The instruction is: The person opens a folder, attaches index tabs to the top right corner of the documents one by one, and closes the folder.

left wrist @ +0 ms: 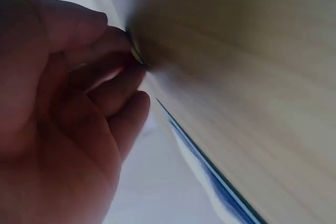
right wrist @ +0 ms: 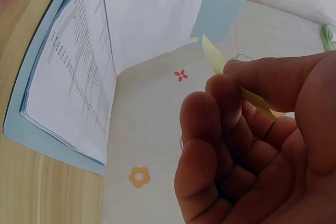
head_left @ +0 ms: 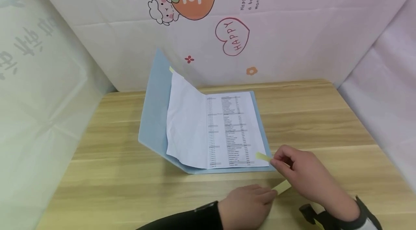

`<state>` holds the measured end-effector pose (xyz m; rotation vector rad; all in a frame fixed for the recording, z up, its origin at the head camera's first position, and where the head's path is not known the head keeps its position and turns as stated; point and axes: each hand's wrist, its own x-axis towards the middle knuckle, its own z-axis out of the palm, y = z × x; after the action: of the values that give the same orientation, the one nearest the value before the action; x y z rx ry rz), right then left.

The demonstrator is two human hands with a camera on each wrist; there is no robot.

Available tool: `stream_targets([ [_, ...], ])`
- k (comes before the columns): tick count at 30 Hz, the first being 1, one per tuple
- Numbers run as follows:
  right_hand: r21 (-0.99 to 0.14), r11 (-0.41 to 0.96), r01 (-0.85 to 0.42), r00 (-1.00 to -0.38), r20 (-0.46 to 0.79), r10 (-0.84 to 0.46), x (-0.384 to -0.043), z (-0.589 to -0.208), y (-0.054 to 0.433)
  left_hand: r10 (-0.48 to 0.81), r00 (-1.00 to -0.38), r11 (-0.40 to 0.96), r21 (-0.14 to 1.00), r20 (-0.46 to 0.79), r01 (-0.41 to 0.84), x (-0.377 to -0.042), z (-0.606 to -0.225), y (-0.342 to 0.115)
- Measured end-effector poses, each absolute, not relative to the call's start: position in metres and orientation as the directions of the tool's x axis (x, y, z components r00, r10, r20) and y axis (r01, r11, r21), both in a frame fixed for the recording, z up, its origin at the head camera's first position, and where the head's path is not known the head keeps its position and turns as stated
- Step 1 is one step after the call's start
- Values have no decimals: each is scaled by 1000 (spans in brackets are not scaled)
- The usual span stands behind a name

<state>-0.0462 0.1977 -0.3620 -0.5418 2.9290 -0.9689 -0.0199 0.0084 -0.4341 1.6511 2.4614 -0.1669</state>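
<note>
My right hand (head_left: 302, 172) pinches a yellow sticky note strip (right wrist: 212, 56) between thumb and forefinger, its free end over the lower right corner of the printed page (head_left: 234, 129). That page lies in an open light-blue folder (head_left: 152, 107), whose left cover is raised with a white sheet (head_left: 186, 121) against it. My left hand (head_left: 248, 204) rests on the table, its fingertips touching the near end of a yellow sticky note pad (head_left: 282, 187). In the left wrist view, only a sliver of that pad shows at the fingertips.
The wooden table (head_left: 107, 186) meets a printed white cloth (head_left: 292, 42) behind the folder. White cloth also hangs at both sides. A yellow tab (head_left: 172, 70) sticks out at the top of the raised sheet. A dark strap (head_left: 354, 219) circles my right wrist.
</note>
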Motion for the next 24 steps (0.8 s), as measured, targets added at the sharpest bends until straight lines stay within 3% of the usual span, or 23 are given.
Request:
stream_targets([
  [7,-568,761,-313,-945,103,-311,-50,-359,202,809,-525,563,96,-264,821,-32,-438,57],
  [13,-546,800,-249,-964,60,-259,-55,-352,212,850,-493,497,-28,-186,867,-52,-435,85],
  [19,-548,811,-205,-971,13,-237,-55,-351,217,770,-625,638,123,-133,760,-67,-441,107],
  [24,-534,814,-228,-971,62,-232,-56,-352,216,681,-716,728,249,-154,639,-76,-435,116],
])
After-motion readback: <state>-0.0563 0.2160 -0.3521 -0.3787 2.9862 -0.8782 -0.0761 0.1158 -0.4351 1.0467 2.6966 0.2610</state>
